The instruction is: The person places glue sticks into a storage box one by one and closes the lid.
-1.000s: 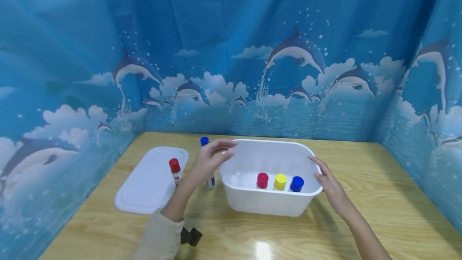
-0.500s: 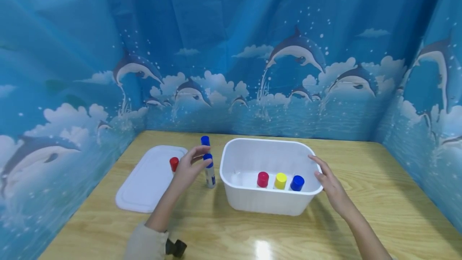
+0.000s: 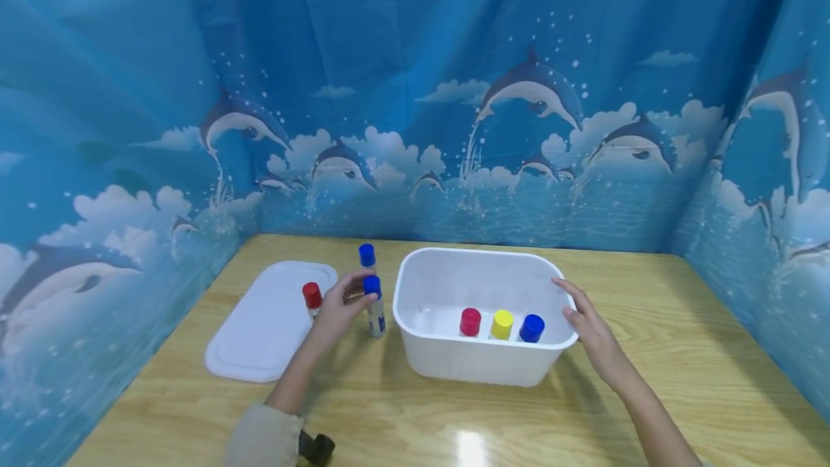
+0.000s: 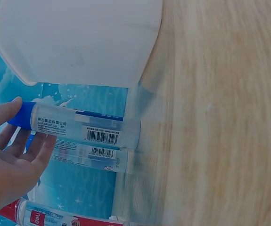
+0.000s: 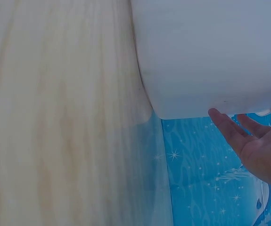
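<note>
My left hand (image 3: 342, 301) pinches the blue cap of a clear glue bottle (image 4: 74, 126), which stands upright on the table, left of a white bin (image 3: 473, 366). Right behind it stands a second blue-capped glue bottle (image 3: 367, 255), partly covered by my fingers. A red-capped glue bottle (image 3: 313, 295) is left of that hand, its lower part hidden by the hand. My right hand (image 3: 596, 341) rests against the bin's right end near the rim, fingers fairly straight. Inside the bin stand a red-capped (image 3: 470, 322), a yellow-capped (image 3: 502, 324) and a blue-capped bottle (image 3: 532, 328), their bodies mostly hidden.
A white lid (image 3: 259, 330) lies flat at the left of the wooden table (image 3: 402, 424). Blue curtains (image 3: 402, 92) printed with dolphins hang behind the table and at both sides.
My left hand has moved left from the bin's left rim to the nearer blue-capped glue bottle and now pinches its cap. My right hand stays at the bin's right end.
</note>
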A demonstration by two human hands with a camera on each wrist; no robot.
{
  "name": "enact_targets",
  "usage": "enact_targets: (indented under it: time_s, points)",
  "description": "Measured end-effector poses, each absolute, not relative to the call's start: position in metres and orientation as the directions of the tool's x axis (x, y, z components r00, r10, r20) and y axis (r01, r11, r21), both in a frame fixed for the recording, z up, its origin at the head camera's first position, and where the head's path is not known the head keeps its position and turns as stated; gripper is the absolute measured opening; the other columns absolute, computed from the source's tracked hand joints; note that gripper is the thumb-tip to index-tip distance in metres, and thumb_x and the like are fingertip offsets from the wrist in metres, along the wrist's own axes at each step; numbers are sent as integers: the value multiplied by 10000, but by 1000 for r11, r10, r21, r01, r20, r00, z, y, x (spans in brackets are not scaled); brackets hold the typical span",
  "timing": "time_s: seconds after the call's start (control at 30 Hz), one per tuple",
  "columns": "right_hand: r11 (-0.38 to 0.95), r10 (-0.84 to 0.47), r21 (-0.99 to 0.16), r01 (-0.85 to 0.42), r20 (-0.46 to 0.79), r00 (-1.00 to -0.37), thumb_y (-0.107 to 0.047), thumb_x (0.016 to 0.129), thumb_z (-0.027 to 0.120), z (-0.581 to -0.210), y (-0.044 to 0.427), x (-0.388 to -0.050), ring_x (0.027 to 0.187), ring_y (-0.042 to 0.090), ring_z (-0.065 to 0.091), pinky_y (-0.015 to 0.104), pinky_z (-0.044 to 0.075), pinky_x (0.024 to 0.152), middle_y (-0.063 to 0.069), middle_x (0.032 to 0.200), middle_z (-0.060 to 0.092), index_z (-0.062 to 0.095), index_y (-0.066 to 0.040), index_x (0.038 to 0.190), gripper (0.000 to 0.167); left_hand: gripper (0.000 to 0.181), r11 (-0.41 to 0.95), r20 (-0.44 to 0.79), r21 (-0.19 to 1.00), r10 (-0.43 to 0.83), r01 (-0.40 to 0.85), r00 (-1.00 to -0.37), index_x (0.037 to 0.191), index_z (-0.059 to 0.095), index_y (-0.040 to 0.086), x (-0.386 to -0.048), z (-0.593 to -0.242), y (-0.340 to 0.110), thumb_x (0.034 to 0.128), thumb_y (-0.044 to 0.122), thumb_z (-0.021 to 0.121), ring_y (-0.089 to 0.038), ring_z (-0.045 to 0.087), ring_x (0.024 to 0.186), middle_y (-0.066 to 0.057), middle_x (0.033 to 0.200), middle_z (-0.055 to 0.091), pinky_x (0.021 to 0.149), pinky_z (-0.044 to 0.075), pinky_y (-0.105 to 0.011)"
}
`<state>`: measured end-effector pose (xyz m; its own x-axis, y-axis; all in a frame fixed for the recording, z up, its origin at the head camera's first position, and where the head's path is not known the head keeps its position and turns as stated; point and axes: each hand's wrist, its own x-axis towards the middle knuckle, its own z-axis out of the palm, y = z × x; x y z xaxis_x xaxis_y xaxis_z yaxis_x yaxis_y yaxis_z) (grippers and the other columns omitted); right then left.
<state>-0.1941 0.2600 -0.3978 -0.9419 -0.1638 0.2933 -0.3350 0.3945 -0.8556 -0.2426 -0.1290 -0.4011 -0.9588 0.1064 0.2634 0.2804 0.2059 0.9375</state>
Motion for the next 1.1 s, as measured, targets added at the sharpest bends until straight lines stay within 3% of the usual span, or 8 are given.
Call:
enact_targets:
  time_s: [0.37, 1.1]
  points:
    - [387, -172, -855, -345, 301, -938, -155, 1007, 308, -398, 260, -193, 1227, 497, 285, 642, 308, 905, 267, 1451, 164, 239, -34, 1424, 440, 407, 230, 230, 941, 99, 247, -968, 1251, 515, 15, -240, -391, -129, 881, 143, 627, -293, 503, 1118, -166, 1191, 551, 906, 444, -370]
    - [379, -168, -858, -348, 307, -937, -140, 1002, 321, -397, 259, -193, 1242, 497, 254, 652, 278, 916, 272, 1446, 174, 251, -26, 1413, 433, 419, 287, 368, 874, 139, 393, -919, 1247, 532, 90, -242, -321, -127, 879, 268, 624, -236, 521, 1076, -117, 1179, 549, 885, 461, -360]
